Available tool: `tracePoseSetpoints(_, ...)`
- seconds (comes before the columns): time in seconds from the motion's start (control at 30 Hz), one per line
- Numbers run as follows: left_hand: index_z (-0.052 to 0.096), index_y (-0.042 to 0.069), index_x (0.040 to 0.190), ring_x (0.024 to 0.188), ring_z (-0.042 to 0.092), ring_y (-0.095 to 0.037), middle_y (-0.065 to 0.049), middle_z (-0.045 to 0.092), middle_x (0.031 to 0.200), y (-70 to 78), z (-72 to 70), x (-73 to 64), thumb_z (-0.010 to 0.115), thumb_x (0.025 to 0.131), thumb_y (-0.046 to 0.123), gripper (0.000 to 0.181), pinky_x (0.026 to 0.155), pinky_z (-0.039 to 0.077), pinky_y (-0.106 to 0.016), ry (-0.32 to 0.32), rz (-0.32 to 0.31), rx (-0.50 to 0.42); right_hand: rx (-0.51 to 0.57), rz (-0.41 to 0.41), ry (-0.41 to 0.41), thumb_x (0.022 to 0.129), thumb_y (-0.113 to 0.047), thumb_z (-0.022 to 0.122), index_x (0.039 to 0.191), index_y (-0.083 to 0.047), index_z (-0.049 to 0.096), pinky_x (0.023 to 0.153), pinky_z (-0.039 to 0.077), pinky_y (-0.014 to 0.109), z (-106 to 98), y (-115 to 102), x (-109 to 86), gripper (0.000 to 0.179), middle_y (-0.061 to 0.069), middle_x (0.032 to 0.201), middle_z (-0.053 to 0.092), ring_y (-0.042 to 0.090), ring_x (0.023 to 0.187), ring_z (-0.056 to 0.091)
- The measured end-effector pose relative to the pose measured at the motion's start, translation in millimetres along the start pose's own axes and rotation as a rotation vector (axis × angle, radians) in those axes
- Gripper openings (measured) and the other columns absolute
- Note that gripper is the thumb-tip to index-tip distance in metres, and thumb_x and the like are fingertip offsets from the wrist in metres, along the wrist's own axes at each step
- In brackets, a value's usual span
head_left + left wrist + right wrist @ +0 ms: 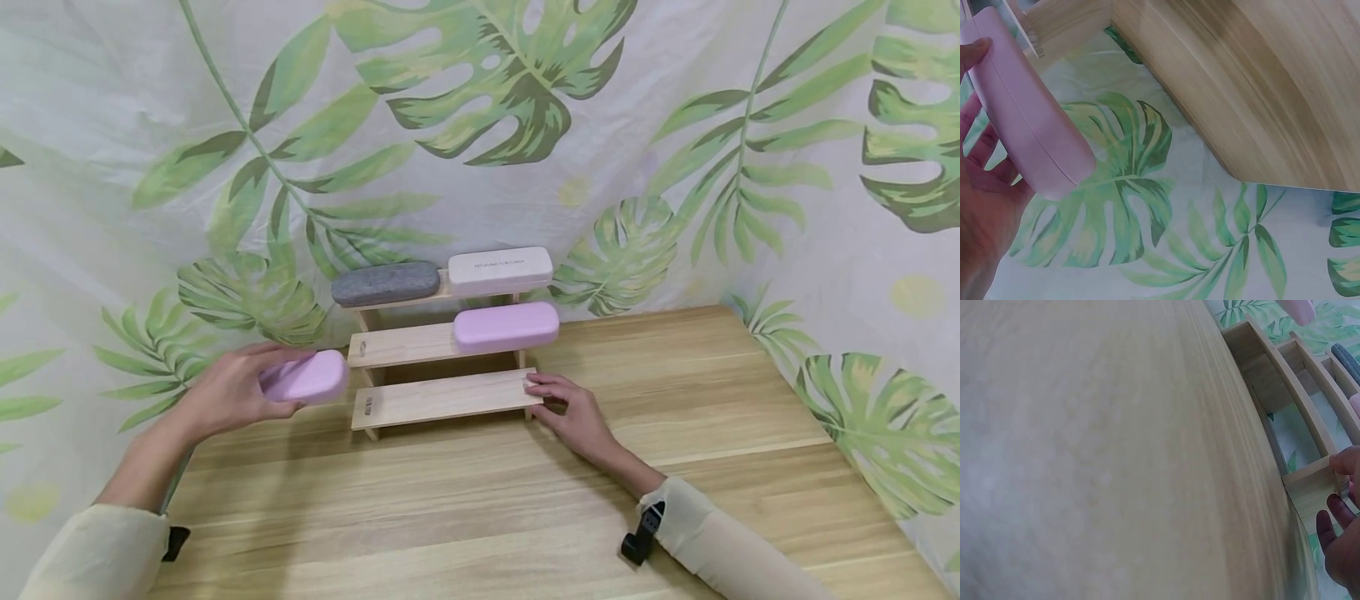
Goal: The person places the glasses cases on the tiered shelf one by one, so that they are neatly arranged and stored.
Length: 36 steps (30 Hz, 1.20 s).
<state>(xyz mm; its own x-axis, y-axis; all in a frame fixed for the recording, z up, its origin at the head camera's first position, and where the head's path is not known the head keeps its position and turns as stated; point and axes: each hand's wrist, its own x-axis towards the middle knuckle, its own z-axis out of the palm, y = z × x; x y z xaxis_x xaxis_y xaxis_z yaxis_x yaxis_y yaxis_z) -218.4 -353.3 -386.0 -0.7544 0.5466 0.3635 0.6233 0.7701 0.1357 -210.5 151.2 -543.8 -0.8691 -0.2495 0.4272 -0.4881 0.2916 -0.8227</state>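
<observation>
My left hand (232, 392) grips a lilac glasses case (315, 377), holding it in the air just left of a three-tier wooden rack (442, 402). In the left wrist view the case (1029, 112) shows a seam along its side, with the thumb on one face and the fingers on the other. My right hand (577, 415) pinches the right end of the rack's lowest shelf, thumb below and fingers on top. Another lilac glasses case (506, 326) lies on the right of the middle shelf. On the top shelf sit a grey felt case (386, 284) and a white case (500, 271).
The rack stands near the back edge of a wood-grain table (450, 508). Behind it hangs a pale cloth (480, 200) printed with green leaves, which also runs down the right side. A black strap (643, 533) hangs at the right sleeve.
</observation>
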Motion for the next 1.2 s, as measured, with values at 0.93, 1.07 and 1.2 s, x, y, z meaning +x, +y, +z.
tracePoseSetpoints(0.93,0.075,0.013,0.131,0.104,0.072,-0.04,-0.019,0.074,0.125,20.4,7.7,40.5,0.096,0.068,0.03,0.068,0.076,0.058,-0.048,-0.032,-0.001,-0.047,0.051,0.037,0.007,0.088,0.011,0.079,0.119,0.007,0.076,0.097,0.056,0.055,2,-5,0.1,0.032,0.023,0.139,0.067,0.042,0.131,0.062)
tracePoseSetpoints(1.07,0.075,0.012,0.132,0.104,0.072,-0.038,-0.018,0.074,0.125,22.4,10.7,46.9,0.096,0.069,0.027,0.068,0.076,0.057,-0.047,-0.036,0.003,-0.066,0.054,0.047,0.01,0.087,0.015,0.076,0.118,0.011,0.074,0.097,0.055,0.059,2,-16,0.3,0.031,0.027,0.138,0.066,0.046,0.131,0.061)
tracePoseSetpoints(1.2,0.075,0.01,0.13,0.101,0.072,-0.035,-0.016,0.075,0.12,22.5,15.3,52.1,0.096,0.069,0.025,0.066,0.075,0.056,-0.046,-0.025,0.025,-0.074,0.063,0.042,0.005,0.087,0.016,0.075,0.117,0.013,0.074,0.097,0.055,0.059,0,-33,0.8,0.03,0.03,0.136,0.066,0.047,0.13,0.061)
